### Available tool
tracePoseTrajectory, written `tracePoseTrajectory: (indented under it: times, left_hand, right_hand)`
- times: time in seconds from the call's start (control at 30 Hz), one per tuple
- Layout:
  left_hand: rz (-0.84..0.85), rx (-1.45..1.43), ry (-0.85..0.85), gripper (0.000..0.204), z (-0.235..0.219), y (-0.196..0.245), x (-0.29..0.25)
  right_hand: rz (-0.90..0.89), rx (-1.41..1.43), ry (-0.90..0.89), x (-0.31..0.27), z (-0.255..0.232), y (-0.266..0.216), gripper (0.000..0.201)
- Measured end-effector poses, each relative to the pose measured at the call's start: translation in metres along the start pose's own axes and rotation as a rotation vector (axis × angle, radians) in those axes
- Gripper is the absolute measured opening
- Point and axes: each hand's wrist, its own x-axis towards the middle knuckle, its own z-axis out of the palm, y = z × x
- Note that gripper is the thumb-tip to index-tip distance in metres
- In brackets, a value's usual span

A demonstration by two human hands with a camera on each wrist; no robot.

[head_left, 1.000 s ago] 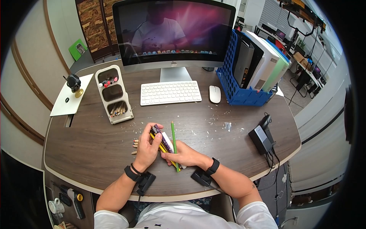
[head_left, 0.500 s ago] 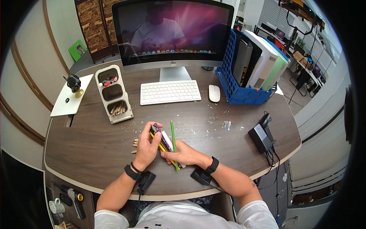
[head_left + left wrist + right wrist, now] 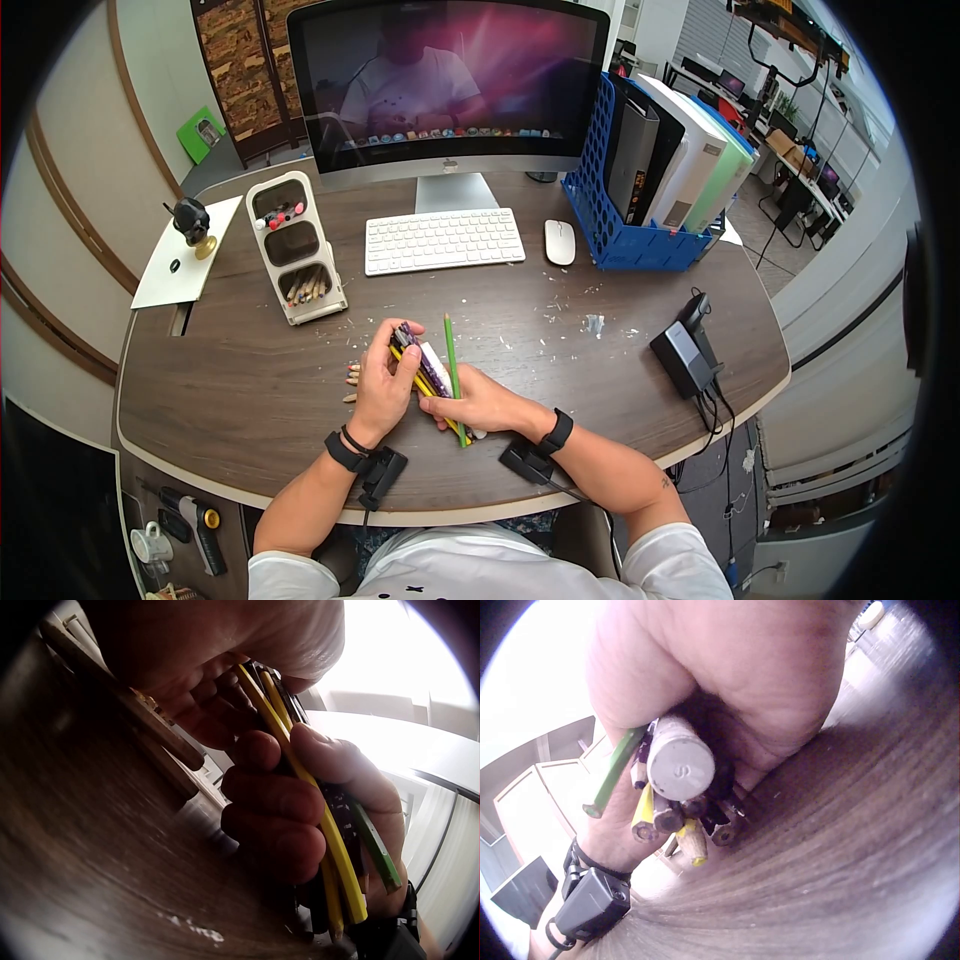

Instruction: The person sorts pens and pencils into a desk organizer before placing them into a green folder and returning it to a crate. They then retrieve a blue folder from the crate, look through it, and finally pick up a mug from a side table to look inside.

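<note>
Both hands hold one bundle of pencils [image 3: 341, 859] above the desk's front middle. My left hand [image 3: 382, 388] curls round its upper end, thumb over the top. Lower down, my right hand [image 3: 485, 404] grips the same bundle, fingers wrapped round it in the left wrist view. Yellow and dark pencils show in it, along with a thick white cylinder [image 3: 681, 771] whose flat end faces the right wrist camera. A green pencil [image 3: 452, 350] stands at an angle to the rest, under the right thumb. Several wooden pencils [image 3: 352, 372] lie on the desk beside the left hand, partly hidden by it.
Pale scraps lie scattered over the desk [image 3: 250, 400]. A cream holder [image 3: 335, 290] with pencils and red-capped pens stands back left. Behind the hands are a keyboard [image 3: 445, 241], a mouse [image 3: 560, 243] and a monitor [image 3: 450, 90]. A blue file rack [image 3: 640, 250] and black adapter [image 3: 682, 358] are at right.
</note>
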Motion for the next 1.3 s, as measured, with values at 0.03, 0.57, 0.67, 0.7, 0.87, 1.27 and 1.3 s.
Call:
tracePoseTrajectory:
  times: [0.03,0.57,0.67,0.7,0.87,1.27,1.3]
  left_hand:
    - [0.029,-0.002,0.021,0.024,0.0008,-0.0006,0.0004]
    - [0.040,0.006,0.013,0.023,0.0012,0.0022,0.0004]
    - [0.041,0.003,0.011,0.023,0.0011,0.0021,0.0004]
    - [0.041,0.004,0.012,0.023,0.0015,0.0033,0.0003]
    - [0.043,0.005,0.010,0.022,0.0015,0.0032,0.0006]
    - [0.035,0.000,0.003,0.022,0.0019,0.0051,0.0003]
    - [0.035,0.002,0.006,0.022,0.0018,0.0046,0.0004]
  right_hand:
    - [-0.006,0.002,0.002,0.0003,0.0000,0.0009,0.022]
    - [-0.012,-0.016,-0.003,-0.0002,-0.0009,0.0006,0.023]
    - [-0.008,-0.015,-0.012,-0.0001,-0.0008,0.0003,0.023]
    - [-0.012,-0.011,-0.008,-0.0001,-0.0005,0.0004,0.023]
    - [-0.011,-0.020,-0.007,0.0010,-0.0011,0.0035,0.024]
    - [-0.019,-0.019,0.009,0.0004,0.0002,0.0019,0.024]
    - [-0.020,-0.019,0.012,0.0006,0.0004,0.0022,0.024]
